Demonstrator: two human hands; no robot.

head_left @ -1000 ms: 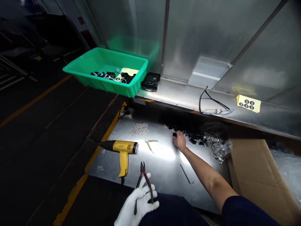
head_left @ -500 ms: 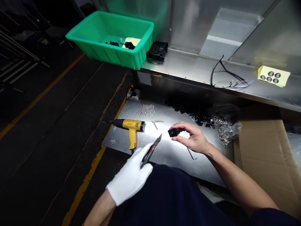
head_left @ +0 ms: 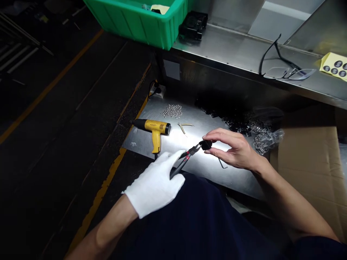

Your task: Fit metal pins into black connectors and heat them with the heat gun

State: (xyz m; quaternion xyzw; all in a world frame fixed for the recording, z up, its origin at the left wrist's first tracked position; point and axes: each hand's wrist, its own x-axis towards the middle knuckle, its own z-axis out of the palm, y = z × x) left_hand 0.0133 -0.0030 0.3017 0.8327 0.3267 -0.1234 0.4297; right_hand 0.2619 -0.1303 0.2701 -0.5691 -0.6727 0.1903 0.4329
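My left hand (head_left: 157, 182), in a white glove, is closed around the dark, red-marked handles of a pair of pliers (head_left: 189, 154). The plier jaws are slightly spread, and their tips meet the near side of a small black block-shaped part (head_left: 206, 145). Bare fingers and thumb of my right hand (head_left: 234, 148) pinch that part from above and below, over the metal bench (head_left: 195, 166). An L-shaped hex key (head_left: 222, 164) lies just below my right hand. Small beige-handled nippers (head_left: 185, 127) rest beyond the pliers. Whether the tips sit inside the part is too small to tell.
A yellow heat gun (head_left: 155, 130) lies at the bench's left, near a cluster of small metal pieces (head_left: 172, 110). Black parts (head_left: 235, 124) and bagged metal pieces (head_left: 262, 141) pile up at the back right. A cardboard box (head_left: 306, 159) stands right; a shelf (head_left: 230, 50) overhangs, holding glasses (head_left: 284, 74) and a green bin (head_left: 135, 27).
My left hand has brought the pliers up and right to the black part, and their handles have spread. My right hand still pinches the part, now turned. The camera view has tilted downward.
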